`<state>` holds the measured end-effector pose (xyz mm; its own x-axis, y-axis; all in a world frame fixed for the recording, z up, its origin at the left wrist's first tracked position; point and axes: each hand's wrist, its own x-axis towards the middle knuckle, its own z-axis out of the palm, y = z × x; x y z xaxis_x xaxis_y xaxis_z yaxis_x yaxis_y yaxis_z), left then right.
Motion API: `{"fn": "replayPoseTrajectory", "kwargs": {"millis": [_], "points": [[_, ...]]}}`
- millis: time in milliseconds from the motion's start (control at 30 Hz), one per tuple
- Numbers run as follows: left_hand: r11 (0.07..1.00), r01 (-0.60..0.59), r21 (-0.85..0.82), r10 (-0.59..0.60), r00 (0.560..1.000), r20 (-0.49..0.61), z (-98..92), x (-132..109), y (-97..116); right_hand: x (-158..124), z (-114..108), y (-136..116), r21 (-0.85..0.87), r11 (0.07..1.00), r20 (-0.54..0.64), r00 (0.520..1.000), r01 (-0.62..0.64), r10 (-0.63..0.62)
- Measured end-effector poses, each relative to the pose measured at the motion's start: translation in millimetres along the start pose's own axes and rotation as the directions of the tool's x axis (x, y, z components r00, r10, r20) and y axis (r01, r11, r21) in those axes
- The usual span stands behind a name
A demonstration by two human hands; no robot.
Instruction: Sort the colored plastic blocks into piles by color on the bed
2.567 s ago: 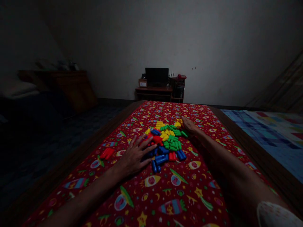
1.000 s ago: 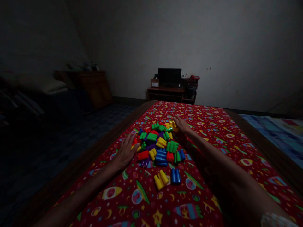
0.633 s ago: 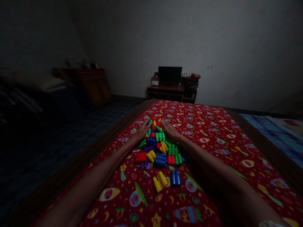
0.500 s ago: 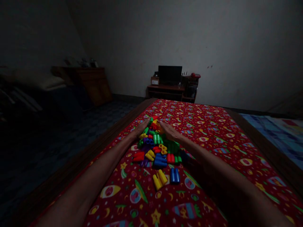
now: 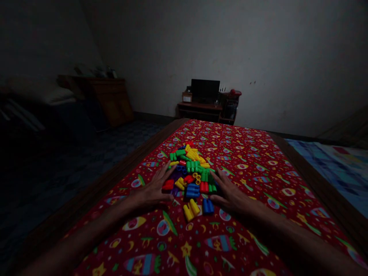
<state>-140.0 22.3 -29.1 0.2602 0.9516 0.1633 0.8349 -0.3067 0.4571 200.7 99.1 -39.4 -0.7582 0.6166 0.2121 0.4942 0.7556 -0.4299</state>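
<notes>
A heap of plastic building blocks [image 5: 192, 168] in red, yellow, green, blue and purple lies on a red patterned sheet [image 5: 244, 168]. My left hand [image 5: 153, 188] lies flat with fingers spread at the heap's near left side, touching a red block [image 5: 167, 186]. My right hand [image 5: 230, 193] lies flat with fingers spread at the near right side, beside green and red blocks. A yellow block [image 5: 191, 210] and a blue block [image 5: 207, 206] lie just in front of the heap, between my hands. Neither hand holds anything.
The sheet covers a bed with a dark wooden frame [image 5: 120, 168]. A low stand with a dark monitor [image 5: 205, 90] is against the far wall. A wooden cabinet [image 5: 110, 97] stands at the left. A blue patterned mat [image 5: 339, 165] lies at the right. The room is dim.
Both hands have come back from the far end of the heap to its near sides. The blocks have been pushed closer together; the loose yellow and blue blocks now sit nearer the heap.
</notes>
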Motion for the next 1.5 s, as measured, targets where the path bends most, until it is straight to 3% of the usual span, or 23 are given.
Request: {"fn": "replayPoseTrajectory", "kwargs": {"millis": [133,300,400,467,567,633,767,933,1033,1100,1167,1233,1300,1500], "points": [[1.0,-0.003,-0.017,0.002,0.999,-0.041,16.3,9.3,11.0,37.5,26.2,-42.7,0.004,0.999,-0.068,0.996,0.051,-0.051],[0.993,0.068,-0.097,-0.08,0.989,-0.123,-13.4,38.3,-2.1,78.2,19.1,-67.3,0.083,0.996,-0.039,0.999,0.017,-0.014],[0.994,0.046,-0.103,-0.064,0.981,-0.181,-33.5,29.2,0.6,63.3,1.3,-71.7,0.058,0.993,-0.013,0.994,0.107,-0.107],[0.999,-0.005,-0.045,-0.004,0.982,-0.191,-35.2,9.8,11.4,40.2,-6.9,-73.4,-0.005,0.975,0.024,0.974,0.224,-0.223],[0.984,-0.127,0.124,0.142,0.982,-0.126,-17.2,-24.2,33.8,10.6,-5.2,-76.1,-0.079,0.912,0.115,0.913,0.402,-0.392],[0.956,-0.197,0.219,0.209,0.977,-0.034,1.3,-37.6,46.0,8.4,4.5,-78.3,-0.122,0.879,0.123,0.886,0.461,-0.447],[0.939,-0.11,0.325,0.144,0.986,-0.081,18.2,-27.7,48.1,49.1,28.0,-82.2,-0.189,0.879,0.017,0.897,0.437,-0.442],[0.933,-0.032,0.359,0.083,0.988,-0.128,-8.6,3.4,15.1,101.1,30.0,-84.5,-0.179,0.888,-0.059,0.897,0.423,-0.439],[0.942,0.026,0.335,0.034,0.985,-0.172,-19.7,3.5,-11.9,101.8,14.6,-73.3,-0.086,0.934,-0.137,0.925,0.346,-0.355],[0.955,0.083,0.286,-0.019,0.975,-0.221,-19.0,-1.8,-27.6,96.8,5.0,-55.2,0.029,0.981,-0.257,0.95,0.19,-0.177],[0.97,0.141,0.199,-0.086,0.961,-0.262,-14.0,-4.6,-37.1,95.7,1.4,-31.9,0.177,0.984,-0.344,0.937,0.007,0.055],[0.978,0.187,0.097,-0.152,0.946,-0.285,-8.2,0.0,-38.5,102.3,6.6,-11.8,0.298,0.948,-0.342,0.914,-0.115,0.219],[0.974,0.227,0.006,-0.214,0.929,-0.303,-4.7,13.2,-33.9,116.2,19.8,-2.9,0.376,0.912,-0.309,0.905,-0.166,0.292],[0.956,0.19,-0.224,-0.256,0.913,-0.318,-12.5,61.7,-27.4,154.6,58.8,-41.2,0.46,0.874,-0.289,0.903,-0.159,0.317]]}}
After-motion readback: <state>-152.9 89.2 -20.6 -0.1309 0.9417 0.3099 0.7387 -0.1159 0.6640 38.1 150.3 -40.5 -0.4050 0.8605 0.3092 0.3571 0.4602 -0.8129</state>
